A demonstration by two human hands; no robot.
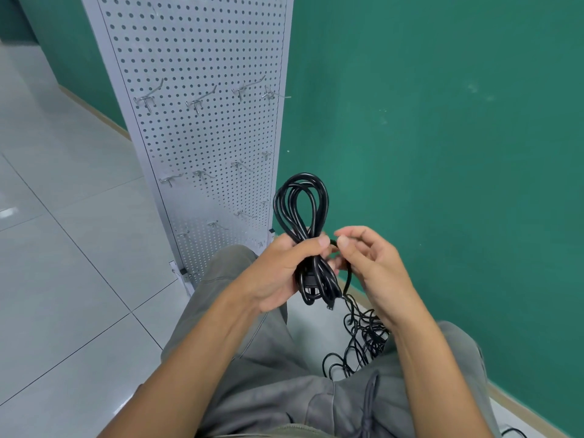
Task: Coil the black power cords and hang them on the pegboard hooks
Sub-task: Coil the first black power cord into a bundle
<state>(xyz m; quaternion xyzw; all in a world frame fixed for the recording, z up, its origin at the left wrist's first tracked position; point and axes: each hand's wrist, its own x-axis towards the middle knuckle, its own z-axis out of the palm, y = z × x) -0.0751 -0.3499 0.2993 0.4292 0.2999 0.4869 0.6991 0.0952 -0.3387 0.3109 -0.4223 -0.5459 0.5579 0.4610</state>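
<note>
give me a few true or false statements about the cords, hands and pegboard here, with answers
1. The left hand grips a coiled black cord. True.
2. A coiled cord already hangs on a pegboard hook. False: the hooks in view are bare.
3. The right hand pinches a strand of cord beside the coil. True.
4. The tangled cords lie on a table. False: they lie on the floor by the person's legs.
5. The pegboard is green. False: it is white; the wall is green.
</note>
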